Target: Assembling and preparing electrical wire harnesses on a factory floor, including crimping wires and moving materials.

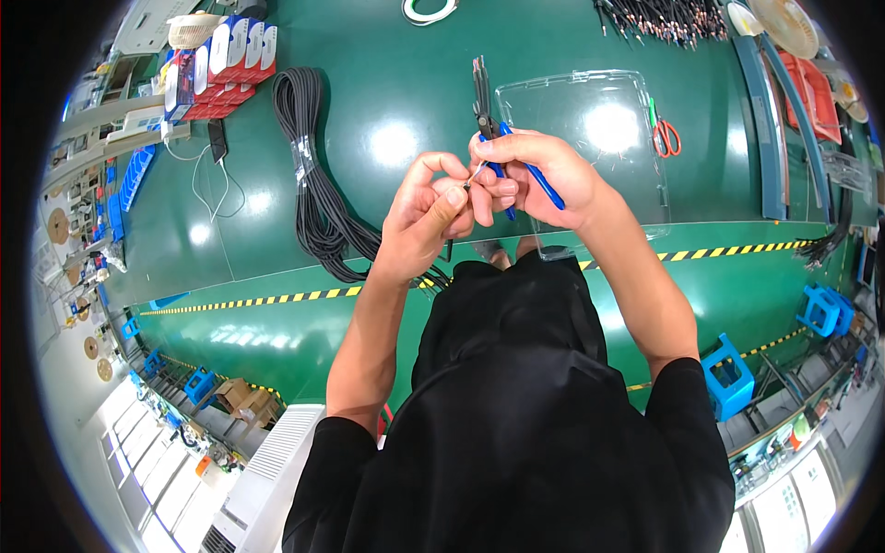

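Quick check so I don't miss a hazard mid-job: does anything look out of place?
The clear plastic tray appears to jut past the near edge of the green table, and the black cable bundle seems to overhang it too; either could get bumped.

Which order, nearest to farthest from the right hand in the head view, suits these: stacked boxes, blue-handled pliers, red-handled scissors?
1. Blue-handled pliers: held in the right hand.
2. Red-handled scissors: to that hand's right.
3. Stacked boxes: far off at upper left.
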A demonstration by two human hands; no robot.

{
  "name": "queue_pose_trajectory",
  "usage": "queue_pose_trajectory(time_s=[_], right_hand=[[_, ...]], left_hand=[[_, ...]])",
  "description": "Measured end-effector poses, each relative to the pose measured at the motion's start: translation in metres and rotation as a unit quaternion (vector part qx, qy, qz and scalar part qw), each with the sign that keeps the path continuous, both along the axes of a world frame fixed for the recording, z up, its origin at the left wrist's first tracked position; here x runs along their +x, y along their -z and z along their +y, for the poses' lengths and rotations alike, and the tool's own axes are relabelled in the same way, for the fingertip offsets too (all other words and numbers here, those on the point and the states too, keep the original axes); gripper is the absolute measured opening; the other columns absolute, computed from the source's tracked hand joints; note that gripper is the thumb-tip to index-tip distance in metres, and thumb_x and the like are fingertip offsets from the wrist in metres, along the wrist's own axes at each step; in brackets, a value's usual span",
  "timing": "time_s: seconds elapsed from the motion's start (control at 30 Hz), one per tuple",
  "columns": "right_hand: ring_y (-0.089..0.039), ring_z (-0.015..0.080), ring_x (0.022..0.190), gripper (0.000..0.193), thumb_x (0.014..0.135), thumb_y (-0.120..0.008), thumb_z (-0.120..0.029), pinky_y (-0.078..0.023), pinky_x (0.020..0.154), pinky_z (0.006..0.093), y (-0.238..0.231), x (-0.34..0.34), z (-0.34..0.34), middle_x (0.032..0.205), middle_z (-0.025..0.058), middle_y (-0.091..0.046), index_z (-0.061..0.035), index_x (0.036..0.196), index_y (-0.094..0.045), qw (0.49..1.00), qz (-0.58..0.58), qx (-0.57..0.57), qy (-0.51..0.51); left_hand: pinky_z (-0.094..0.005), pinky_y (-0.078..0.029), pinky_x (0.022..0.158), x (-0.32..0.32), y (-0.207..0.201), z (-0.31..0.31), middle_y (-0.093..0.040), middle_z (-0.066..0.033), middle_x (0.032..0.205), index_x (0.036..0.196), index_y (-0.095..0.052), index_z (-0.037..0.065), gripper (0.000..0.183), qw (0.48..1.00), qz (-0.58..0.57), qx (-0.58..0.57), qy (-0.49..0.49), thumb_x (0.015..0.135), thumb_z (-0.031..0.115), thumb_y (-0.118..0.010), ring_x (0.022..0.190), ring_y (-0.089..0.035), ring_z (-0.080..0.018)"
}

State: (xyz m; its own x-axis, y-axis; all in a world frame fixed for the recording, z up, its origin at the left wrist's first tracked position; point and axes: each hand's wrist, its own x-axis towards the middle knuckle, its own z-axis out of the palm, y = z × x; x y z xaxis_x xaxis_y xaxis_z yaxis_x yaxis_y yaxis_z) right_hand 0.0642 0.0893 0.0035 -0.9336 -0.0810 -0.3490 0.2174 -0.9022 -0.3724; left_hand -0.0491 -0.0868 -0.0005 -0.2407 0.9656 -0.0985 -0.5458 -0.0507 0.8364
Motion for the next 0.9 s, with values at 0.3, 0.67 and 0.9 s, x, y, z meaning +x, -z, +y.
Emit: queue_pose_trajectory(time_s=[0.3, 0.67, 0.9], right_hand=[[-0.053, 0.0103, 0.065, 0.016, 0.096, -0.063, -0.019, -0.040, 0.060, 0.0274, -0.006, 0.003, 0.002, 0.076, 0.0016, -0.060, -0.0046, 0.091, -0.062, 0.999, -0.045, -0.002, 0.007], [-0.053, 0.0083, 0.067, 0.014, 0.094, -0.064, -0.016, -0.040, 0.060, 0.0254, -0.007, 0.012, -0.008, 0.078, 0.0014, -0.058, -0.0017, 0.096, -0.062, 0.958, -0.034, 0.250, 0.134], [-0.059, 0.0074, 0.068, 0.014, 0.092, -0.066, -0.010, -0.048, 0.061, 0.0252, -0.050, 0.011, -0.013, 0.075, 0.0021, -0.063, 0.0035, 0.092, -0.064, 0.876, -0.057, 0.460, 0.132]], left_hand=[[-0.0233, -0.032, 0.055, 0.001, 0.000, 0.000, -0.065, -0.0122, 0.088, 0.121, -0.040, 0.007, 0.016, 1.000, 0.012, -0.016, 0.004, 0.106, 0.012, -0.046, 0.060, -0.036, -0.0062], [-0.0220, -0.037, 0.058, 0.005, -0.004, 0.006, -0.071, -0.0107, 0.090, 0.108, -0.059, 0.003, 0.010, 0.988, 0.080, -0.095, -0.091, 0.100, 0.007, -0.060, 0.066, -0.048, -0.0055], [-0.0205, -0.039, 0.061, 0.011, -0.006, 0.009, -0.072, -0.0101, 0.090, 0.106, -0.059, 0.004, 0.010, 0.975, 0.145, -0.108, -0.126, 0.097, 0.001, -0.063, 0.072, -0.056, -0.0054]])
